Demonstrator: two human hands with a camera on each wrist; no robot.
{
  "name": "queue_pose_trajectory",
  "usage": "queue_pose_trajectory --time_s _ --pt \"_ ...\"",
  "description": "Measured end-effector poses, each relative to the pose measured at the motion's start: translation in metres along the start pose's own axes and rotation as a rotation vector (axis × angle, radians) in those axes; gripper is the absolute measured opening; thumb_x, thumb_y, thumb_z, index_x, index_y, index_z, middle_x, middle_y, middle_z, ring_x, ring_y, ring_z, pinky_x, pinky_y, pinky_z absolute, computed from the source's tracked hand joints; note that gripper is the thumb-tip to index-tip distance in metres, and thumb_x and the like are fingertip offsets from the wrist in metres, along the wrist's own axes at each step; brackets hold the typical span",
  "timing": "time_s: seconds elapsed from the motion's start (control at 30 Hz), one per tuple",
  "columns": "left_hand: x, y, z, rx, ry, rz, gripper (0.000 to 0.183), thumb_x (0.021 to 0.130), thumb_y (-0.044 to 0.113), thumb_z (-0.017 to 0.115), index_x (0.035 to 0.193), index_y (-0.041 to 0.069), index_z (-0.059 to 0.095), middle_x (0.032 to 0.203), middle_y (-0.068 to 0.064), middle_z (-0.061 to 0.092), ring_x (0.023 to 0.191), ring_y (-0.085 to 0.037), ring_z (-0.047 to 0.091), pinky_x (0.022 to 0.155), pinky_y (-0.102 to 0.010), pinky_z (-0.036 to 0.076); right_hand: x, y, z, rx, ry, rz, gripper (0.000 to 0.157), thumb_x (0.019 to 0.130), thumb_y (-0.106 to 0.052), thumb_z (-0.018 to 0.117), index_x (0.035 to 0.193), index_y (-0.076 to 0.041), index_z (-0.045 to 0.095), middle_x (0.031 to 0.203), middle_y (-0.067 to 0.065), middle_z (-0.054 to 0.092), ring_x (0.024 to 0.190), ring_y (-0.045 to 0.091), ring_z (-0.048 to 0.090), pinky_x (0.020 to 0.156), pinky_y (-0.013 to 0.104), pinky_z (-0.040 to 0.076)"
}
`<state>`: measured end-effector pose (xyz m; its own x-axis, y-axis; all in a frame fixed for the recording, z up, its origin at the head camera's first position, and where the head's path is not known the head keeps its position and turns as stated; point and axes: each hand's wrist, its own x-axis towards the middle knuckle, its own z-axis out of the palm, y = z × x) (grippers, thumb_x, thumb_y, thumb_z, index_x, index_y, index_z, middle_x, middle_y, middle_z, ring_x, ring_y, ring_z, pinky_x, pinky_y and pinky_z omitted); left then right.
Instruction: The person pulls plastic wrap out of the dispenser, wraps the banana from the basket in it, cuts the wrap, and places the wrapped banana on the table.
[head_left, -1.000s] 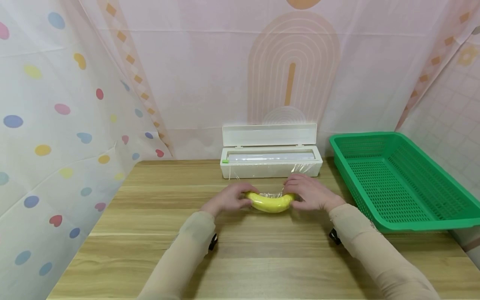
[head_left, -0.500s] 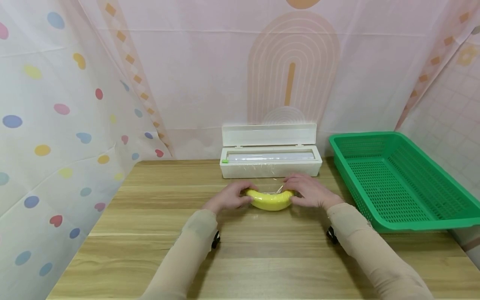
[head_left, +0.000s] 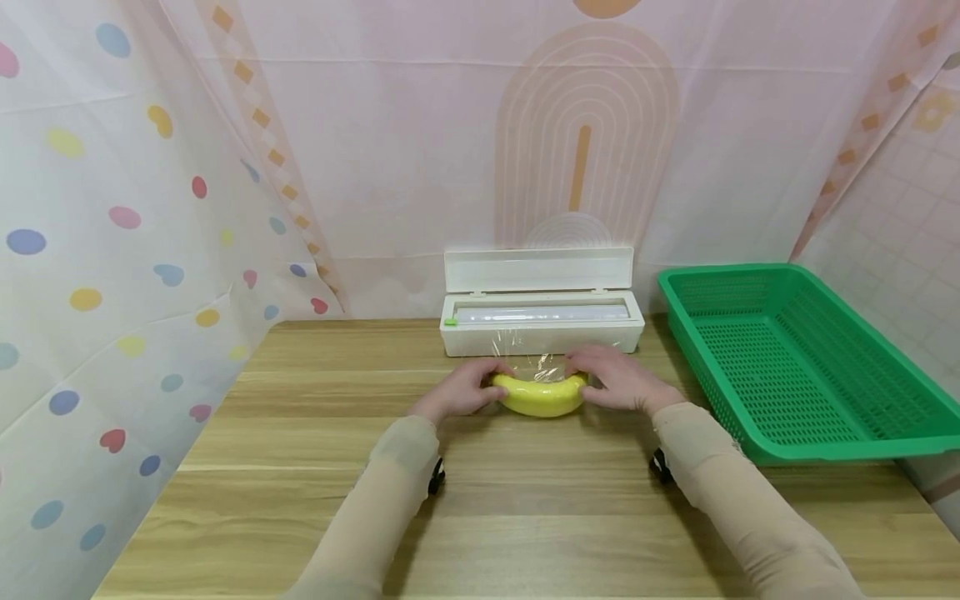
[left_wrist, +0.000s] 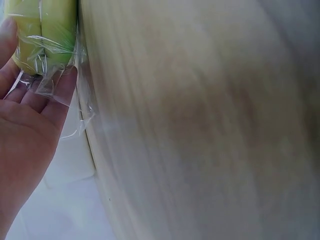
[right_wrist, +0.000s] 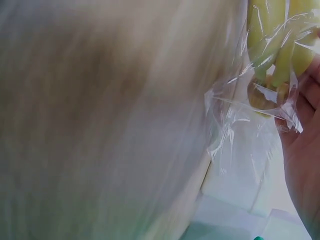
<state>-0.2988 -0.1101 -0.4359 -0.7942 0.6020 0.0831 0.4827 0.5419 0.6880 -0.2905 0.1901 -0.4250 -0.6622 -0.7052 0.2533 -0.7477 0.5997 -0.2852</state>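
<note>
Moved: the bananas, a tiny bit nearer the white box.
Bananas: between the hands; on the tabletop or just over it, I can't tell.
Left hand: fingers and thumb pinch one end.
Right hand: fingers pinch the other end.
Clear film done: it seems wrapped round the bananas.
Clear film left: loose bits past both ends look untucked.
</note>
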Motion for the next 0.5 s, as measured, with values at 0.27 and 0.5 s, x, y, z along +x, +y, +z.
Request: queue_pose_trajectory --time_s 0.27,0.5 --pt "0.0016 -0.0030 0.0033 -0.029 0.039 -0.020 0.023 0.095 0.011 0.066 0.116 0.002 0.064 0.111 -0.008 0.065 0.101 -0.019 0.057 0.094 -0.038 0.049 0.0040 0.0018 0.0005 0.044 0.025 0.067 0.035 0.085 -0.020 0.053 0.113 -0.004 0.068 0.129 0.020 0.060 0.123 0.039 0.053 0.107 0.052 0.039" --pt "0.0019 -0.0038 0.0041 -0.056 0.056 -0.033 0.023 0.096 0.011 0.064 0.117 0.001 0.063 0.111 -0.009 0.063 0.100 -0.020 0.057 0.093 -0.038 0.049 0.0032 0.0010 -0.0031 0.101 0.057 0.067 0.033 0.090 -0.017 0.059 0.118 -0.002 0.068 0.130 0.024 0.059 0.123 0.043 0.051 0.108 0.057 0.036"
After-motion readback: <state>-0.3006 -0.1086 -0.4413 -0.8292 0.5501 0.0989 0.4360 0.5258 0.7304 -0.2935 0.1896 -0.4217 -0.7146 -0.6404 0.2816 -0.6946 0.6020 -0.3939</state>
